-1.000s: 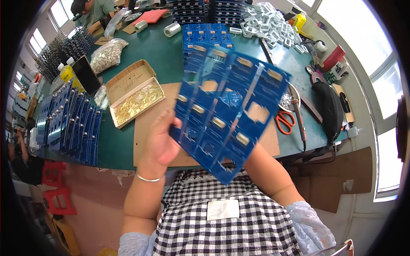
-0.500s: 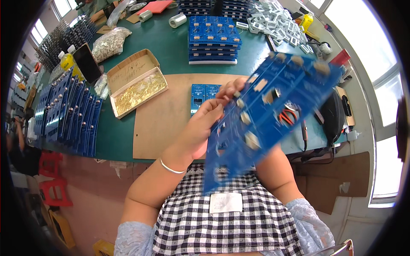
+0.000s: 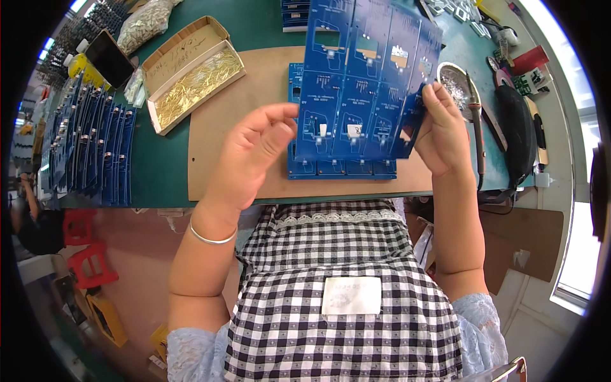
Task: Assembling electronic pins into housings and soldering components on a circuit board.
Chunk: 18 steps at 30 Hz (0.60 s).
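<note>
My right hand grips a blue circuit board panel by its right edge, thumb against the face turned to me. The panel is raised above the table, showing rows of repeated boards with cut-out openings. At its left edge is my left hand, fingers apart and thumb out; I cannot tell whether the fingertips touch the panel. Beneath it, another blue board panel lies on the brown work board, mostly hidden by the raised one.
On the left stand a box of gold-coloured pins, a row of upright blue panels and a phone. A soldering iron and a round metal dish are at right. Panels are stacked at the back.
The panel has swung from a slanted, blurred pose with its component side visible to an upright one showing the other face. My left hand has come off it to the left. The view has tilted down.
</note>
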Each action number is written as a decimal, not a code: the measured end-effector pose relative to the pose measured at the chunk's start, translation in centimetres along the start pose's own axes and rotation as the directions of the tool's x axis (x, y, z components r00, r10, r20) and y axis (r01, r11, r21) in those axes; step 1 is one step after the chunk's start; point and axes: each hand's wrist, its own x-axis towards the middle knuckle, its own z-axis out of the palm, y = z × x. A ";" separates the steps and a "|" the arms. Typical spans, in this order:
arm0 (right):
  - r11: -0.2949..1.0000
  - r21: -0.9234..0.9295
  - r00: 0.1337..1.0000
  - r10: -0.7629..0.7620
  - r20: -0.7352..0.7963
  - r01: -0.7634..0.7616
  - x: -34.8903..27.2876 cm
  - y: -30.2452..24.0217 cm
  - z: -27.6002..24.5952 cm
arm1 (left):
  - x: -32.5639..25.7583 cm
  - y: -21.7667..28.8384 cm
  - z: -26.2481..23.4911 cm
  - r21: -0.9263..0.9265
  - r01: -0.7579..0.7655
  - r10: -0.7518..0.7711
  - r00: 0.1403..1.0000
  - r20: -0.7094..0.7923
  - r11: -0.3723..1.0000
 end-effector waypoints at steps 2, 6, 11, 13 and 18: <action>0.999 -0.004 0.999 0.036 -0.032 -0.036 -0.7 1.0 0.1 | -0.5 0.1 -0.3 0.152 -0.047 0.049 0.999 -0.009 0.987; 0.972 -0.233 0.993 -0.027 -0.113 0.000 -2.7 1.6 1.0 | -1.9 0.4 -1.3 0.265 0.171 -0.169 0.985 -0.028 0.949; 0.834 -0.548 0.988 -0.127 -0.083 0.062 -3.4 2.9 0.7 | -2.6 -1.2 -1.7 0.357 0.122 -0.104 0.992 -0.068 0.926; 0.757 -0.653 0.988 -0.117 -0.103 0.022 -3.1 3.7 -0.5 | -2.5 -0.9 -1.7 0.444 0.124 -0.094 0.992 -0.088 0.887; 0.630 -0.763 0.945 -0.316 -0.080 0.146 -2.4 5.5 -1.1 | -2.0 -1.4 -1.5 0.683 0.049 -0.013 0.998 -0.058 0.729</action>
